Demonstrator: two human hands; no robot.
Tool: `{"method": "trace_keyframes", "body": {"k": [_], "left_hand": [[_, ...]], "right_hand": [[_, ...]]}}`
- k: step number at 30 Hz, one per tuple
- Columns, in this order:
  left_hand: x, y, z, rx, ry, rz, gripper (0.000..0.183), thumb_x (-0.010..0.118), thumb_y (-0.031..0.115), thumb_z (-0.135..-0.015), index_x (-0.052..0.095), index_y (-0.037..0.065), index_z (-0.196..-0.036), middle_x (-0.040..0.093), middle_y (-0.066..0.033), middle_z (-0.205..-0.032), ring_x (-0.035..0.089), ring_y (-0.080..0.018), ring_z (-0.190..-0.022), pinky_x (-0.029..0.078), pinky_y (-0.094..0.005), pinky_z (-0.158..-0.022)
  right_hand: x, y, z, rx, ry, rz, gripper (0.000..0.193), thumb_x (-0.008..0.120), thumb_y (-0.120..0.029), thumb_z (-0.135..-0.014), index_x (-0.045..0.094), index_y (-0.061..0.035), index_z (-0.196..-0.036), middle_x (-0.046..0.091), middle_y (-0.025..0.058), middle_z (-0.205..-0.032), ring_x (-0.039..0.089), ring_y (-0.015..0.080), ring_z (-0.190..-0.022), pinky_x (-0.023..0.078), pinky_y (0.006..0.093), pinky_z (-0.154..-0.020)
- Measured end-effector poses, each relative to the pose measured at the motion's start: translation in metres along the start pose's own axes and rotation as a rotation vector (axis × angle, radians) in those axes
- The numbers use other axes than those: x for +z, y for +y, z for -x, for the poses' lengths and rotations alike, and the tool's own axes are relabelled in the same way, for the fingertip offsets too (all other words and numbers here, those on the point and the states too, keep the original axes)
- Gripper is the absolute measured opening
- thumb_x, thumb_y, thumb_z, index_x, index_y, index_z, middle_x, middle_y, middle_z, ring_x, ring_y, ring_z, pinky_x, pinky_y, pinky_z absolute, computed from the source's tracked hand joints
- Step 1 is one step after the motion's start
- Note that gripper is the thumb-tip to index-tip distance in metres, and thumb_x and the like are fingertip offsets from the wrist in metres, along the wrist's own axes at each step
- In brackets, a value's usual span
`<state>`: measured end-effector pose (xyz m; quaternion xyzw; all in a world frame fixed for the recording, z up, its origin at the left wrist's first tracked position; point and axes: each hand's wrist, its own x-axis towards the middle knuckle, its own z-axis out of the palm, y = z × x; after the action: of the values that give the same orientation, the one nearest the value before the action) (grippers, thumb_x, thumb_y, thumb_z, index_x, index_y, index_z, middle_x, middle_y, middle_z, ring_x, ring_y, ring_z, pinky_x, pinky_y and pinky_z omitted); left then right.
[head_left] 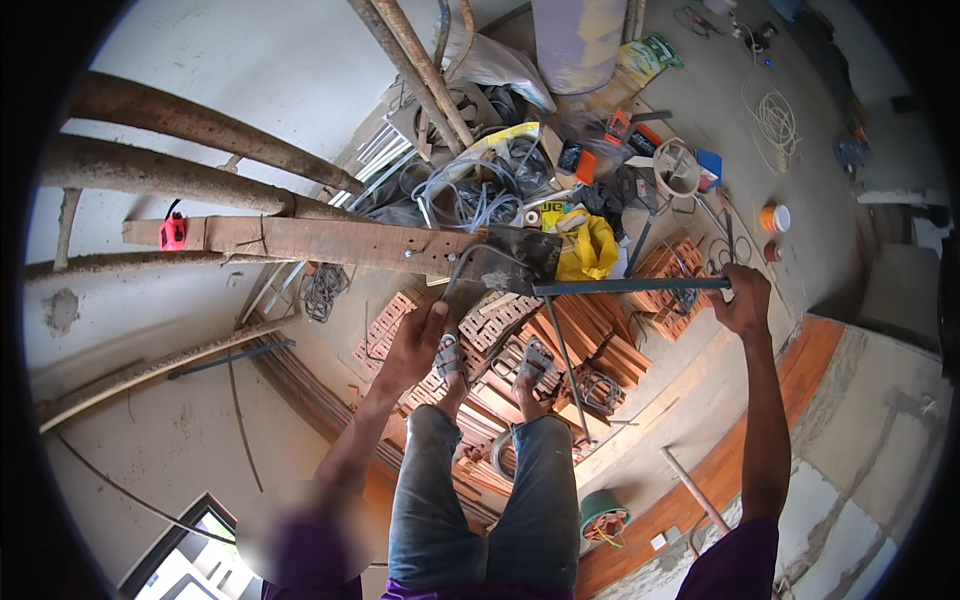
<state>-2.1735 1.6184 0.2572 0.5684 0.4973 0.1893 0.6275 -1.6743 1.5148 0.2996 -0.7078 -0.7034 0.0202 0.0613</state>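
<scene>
A long wooden plank (340,242) lies across in front of me, with bolts and nails standing out of it and a dark metal block (515,258) at its right end. My left hand (413,345) is closed on the lower end of a thin bent metal rod (462,262), which curves over the plank near the block. My right hand (744,302) grips the far right end of a straight dark metal bar (630,286). That bar reaches left to the block. A pink tape measure (172,234) rests toward the plank's left end.
Rusty scaffold poles (200,175) stand at the left. Below me lie stacked bricks (380,330) and reddish boards (600,345), my sandalled feet among them. Beyond the plank are a yellow bag (587,248), a bucket (676,170), and a purple-grey column (575,45). A green bucket (603,515) stands lower right.
</scene>
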Motion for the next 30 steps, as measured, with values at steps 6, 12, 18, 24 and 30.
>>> {"method": "trace_keyframes", "body": {"k": [6, 12, 18, 24, 30], "left_hand": [[-0.007, -0.006, -0.001, -0.094, -0.086, 0.107, 0.041, 0.041, 0.043, -0.103, 0.044, 0.01, -0.078, 0.033, 0.0065, -0.062, 0.03, -0.0027, -0.05, 0.026, -0.0209, -0.044], [-0.008, 0.008, 0.0, -0.184, -0.094, 0.198, 0.04, 0.042, 0.041, -0.103, 0.043, 0.012, -0.077, 0.033, 0.0071, -0.061, 0.029, -0.0023, -0.049, 0.026, -0.0207, -0.043], [-0.009, 0.007, 0.0, -0.214, -0.134, 0.259, 0.038, 0.04, 0.041, -0.104, 0.042, 0.012, -0.078, 0.03, 0.008, -0.061, 0.025, -0.0019, -0.047, 0.021, -0.0206, -0.042], [-0.011, 0.013, 0.003, -0.321, -0.168, 0.311, 0.041, 0.039, 0.043, -0.104, 0.044, 0.011, -0.078, 0.033, 0.0068, -0.061, 0.029, -0.0026, -0.049, 0.025, -0.0207, -0.043], [-0.014, 0.004, 0.0, -0.296, -0.236, 0.329, 0.037, 0.038, 0.042, -0.104, 0.044, 0.012, -0.083, 0.028, 0.0085, -0.061, 0.024, -0.0014, -0.047, 0.02, -0.02, -0.04]], "right_hand": [[0.009, -0.037, 0.056, 0.193, -0.028, -0.041, 0.032, 0.076, -0.03, -0.071, 0.055, -0.0062, -0.075, 0.056, 0.012, -0.067, 0.058, 0.0347, -0.063, 0.044, 0.0445, -0.06], [0.012, -0.067, 0.083, 0.325, -0.005, -0.029, 0.038, 0.076, -0.036, -0.071, 0.051, -0.0078, -0.07, 0.052, 0.0096, -0.063, 0.056, 0.0319, -0.061, 0.041, 0.0434, -0.058], [0.024, -0.086, 0.102, 0.384, 0.036, -0.045, 0.04, 0.076, -0.037, -0.07, 0.049, -0.0084, -0.07, 0.048, 0.0081, -0.061, 0.053, 0.0305, -0.059, 0.04, 0.0413, -0.057], [0.039, -0.116, 0.127, 0.494, 0.054, -0.072, 0.037, 0.077, -0.034, -0.07, 0.05, -0.0088, -0.072, 0.047, 0.0081, -0.062, 0.053, 0.0298, -0.059, 0.041, 0.0411, -0.056], [0.031, -0.117, 0.127, 0.479, 0.074, -0.043, 0.038, 0.077, -0.035, -0.071, 0.051, -0.0076, -0.071, 0.049, 0.0089, -0.062, 0.052, 0.0309, -0.058, 0.041, 0.0407, -0.056]]}}
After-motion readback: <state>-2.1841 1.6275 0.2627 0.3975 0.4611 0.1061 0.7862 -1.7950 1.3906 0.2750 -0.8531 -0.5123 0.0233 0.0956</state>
